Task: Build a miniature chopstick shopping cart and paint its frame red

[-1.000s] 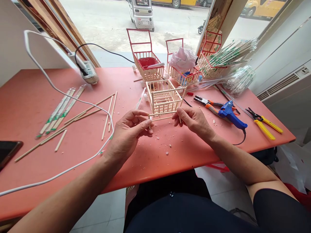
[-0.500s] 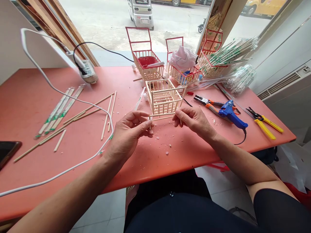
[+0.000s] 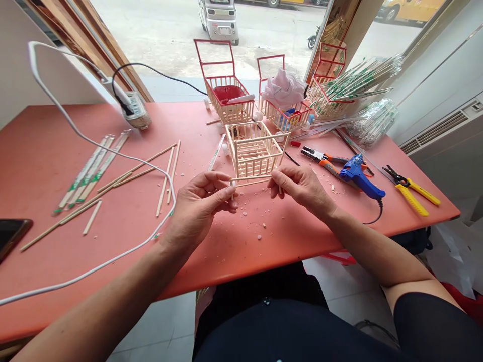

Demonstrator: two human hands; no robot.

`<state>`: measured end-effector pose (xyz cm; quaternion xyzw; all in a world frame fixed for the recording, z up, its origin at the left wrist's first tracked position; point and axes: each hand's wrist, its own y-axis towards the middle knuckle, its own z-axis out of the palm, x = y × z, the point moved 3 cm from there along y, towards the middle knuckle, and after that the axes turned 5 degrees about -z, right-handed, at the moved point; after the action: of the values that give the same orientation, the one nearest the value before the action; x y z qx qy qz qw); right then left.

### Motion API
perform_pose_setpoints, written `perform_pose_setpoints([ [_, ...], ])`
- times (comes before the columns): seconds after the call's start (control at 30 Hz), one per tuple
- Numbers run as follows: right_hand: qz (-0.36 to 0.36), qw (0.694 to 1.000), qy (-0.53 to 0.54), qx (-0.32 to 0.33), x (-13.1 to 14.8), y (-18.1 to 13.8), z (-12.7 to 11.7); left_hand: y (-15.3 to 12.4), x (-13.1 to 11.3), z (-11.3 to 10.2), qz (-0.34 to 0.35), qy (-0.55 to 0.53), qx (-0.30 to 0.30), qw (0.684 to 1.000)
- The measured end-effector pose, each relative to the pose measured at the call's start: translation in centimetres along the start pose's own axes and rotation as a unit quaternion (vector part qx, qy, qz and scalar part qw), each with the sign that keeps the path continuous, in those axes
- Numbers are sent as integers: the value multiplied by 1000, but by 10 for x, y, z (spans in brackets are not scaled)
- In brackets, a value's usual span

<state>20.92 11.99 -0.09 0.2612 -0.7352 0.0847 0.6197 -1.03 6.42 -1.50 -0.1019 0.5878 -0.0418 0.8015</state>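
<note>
Between my hands is a small frame of pale wooden sticks, a crosspiece with short legs at its ends. My left hand pinches its left end between thumb and fingers, near a small white piece. At the right end, my right hand is closed on the frame, its fingertips partly hidden. Just behind stands an open basket built of the same sticks. Whether the frame touches the basket, I cannot tell.
Loose sticks and wrapped chopsticks lie left, crossed by a white cable. Pliers, a blue glue gun and yellow-handled cutters lie right. Red-handled stick carts stand behind. A phone sits far left.
The view has shifted very slightly. Both hands keep their hold on the stick frame in nearly the same position.
</note>
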Motion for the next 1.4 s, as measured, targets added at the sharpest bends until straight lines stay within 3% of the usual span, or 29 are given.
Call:
perform_pose_setpoints([
  [1.4, -24, 1000, -10, 6, 0, -1, 0, 0, -3, 1, -15, -5, 5, 1000],
])
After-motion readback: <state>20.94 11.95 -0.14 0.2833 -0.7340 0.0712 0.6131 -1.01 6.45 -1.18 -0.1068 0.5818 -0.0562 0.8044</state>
